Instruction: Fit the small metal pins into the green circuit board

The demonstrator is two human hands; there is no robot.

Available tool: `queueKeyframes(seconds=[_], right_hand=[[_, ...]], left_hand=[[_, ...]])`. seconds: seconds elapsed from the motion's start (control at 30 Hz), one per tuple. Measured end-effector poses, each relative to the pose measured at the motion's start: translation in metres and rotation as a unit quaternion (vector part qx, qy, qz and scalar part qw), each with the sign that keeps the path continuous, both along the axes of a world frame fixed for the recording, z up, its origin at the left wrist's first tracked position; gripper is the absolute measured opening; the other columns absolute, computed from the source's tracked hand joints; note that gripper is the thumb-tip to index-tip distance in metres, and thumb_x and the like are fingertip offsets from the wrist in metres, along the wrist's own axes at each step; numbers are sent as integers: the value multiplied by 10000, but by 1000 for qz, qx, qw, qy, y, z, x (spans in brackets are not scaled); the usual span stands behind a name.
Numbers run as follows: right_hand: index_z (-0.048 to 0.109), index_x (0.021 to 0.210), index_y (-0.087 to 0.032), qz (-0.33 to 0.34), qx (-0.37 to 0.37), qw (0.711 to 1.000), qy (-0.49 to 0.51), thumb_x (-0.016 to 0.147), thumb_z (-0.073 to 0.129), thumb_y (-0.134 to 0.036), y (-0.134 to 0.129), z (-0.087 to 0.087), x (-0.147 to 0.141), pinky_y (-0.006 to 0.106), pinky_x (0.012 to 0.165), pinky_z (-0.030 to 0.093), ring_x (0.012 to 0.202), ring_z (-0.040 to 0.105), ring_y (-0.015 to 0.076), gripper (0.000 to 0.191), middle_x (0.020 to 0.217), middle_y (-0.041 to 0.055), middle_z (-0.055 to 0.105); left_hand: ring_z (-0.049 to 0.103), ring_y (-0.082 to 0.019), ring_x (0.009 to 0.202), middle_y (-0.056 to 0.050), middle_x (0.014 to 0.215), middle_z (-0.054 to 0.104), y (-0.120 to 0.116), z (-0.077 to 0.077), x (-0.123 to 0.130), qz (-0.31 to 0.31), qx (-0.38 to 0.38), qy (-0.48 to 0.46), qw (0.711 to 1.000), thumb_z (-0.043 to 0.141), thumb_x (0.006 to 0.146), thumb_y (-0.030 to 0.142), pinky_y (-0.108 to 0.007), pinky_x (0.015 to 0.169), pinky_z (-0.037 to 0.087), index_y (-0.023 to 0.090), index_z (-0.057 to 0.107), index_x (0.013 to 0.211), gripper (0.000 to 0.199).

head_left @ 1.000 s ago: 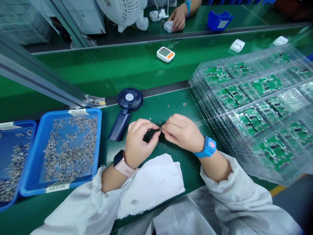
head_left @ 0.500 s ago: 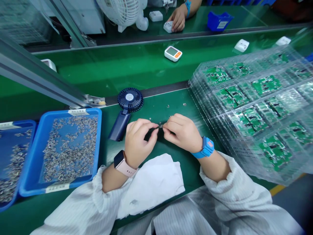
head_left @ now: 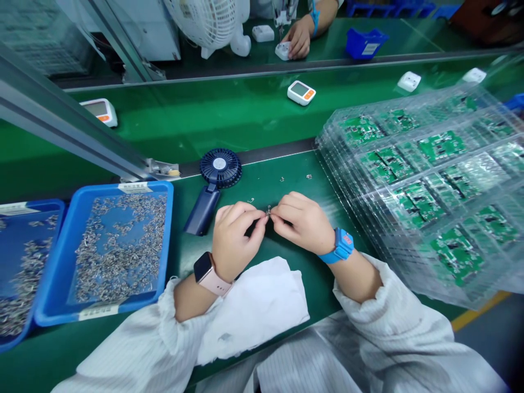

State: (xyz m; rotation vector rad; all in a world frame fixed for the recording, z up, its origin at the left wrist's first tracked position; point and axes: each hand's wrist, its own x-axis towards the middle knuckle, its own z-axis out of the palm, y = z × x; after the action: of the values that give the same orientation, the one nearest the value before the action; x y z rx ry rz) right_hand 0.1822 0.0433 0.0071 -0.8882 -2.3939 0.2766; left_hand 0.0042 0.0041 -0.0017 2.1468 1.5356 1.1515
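My left hand (head_left: 238,236) and my right hand (head_left: 302,222) meet above the green mat (head_left: 286,245), their fingertips pinching a tiny metal part (head_left: 268,210) from both sides. Most of that part is hidden by my fingers. Several loose metal pieces (head_left: 250,200) lie on the mat just beyond my hands. A blue tray (head_left: 170,234) heaped with similar metal pieces sits to the left of my left hand. Stacked transparent trays of green circuit boards (head_left: 413,185) stand to the right of my right hand.
A navy handheld fan (head_left: 208,191) lies beyond my left hand, and a white cloth (head_left: 254,311) lies below my wrists. A second blue tray (head_left: 24,273) is at far left. Blood pressure monitors (head_left: 301,93) sit on a green conveyor belt (head_left: 204,120). Beyond, a co-worker's hand (head_left: 298,37) holds a white item.
My hands still pinch the part, with little movement. The monitor on the belt has moved right, and a second monitor has come into view at left. The whole view has shifted slightly.
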Motion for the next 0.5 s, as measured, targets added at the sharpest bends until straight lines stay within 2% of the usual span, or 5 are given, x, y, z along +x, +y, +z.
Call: queueKeyframes(seconds=[0.2, 0.4, 0.5], right_hand=[[628, 788, -168, 17, 33, 998, -45, 936, 459, -196, 2, -1, 0, 293, 666, 372, 674, 438, 157, 227, 698, 28, 565], [615, 729, -168, 8, 114, 984, -135, 924, 458, -211, -3, -3, -5, 325, 654, 333, 688, 433, 177, 253, 700, 42, 564], [621, 753, -176, 15, 83, 986, -143, 905, 483, -225, -5, -2, -5, 324, 641, 321, 695, 450, 174, 211, 725, 40, 575]], left_hand=[[630, -166, 820, -28, 848, 655, 2, 0, -1, -11, -29, -74, 997, 581, 889, 195, -334, 747, 489, 208, 668, 858, 92], [623, -165, 817, -27, 844, 647, 1, -2, -1, -9, -28, -66, 997, 579, 887, 180, -329, 747, 493, 204, 667, 855, 96], [621, -165, 826, -27, 849, 645, 1, -2, -1, -5, -18, -57, 998, 583, 888, 179, -327, 757, 483, 199, 665, 865, 88]])
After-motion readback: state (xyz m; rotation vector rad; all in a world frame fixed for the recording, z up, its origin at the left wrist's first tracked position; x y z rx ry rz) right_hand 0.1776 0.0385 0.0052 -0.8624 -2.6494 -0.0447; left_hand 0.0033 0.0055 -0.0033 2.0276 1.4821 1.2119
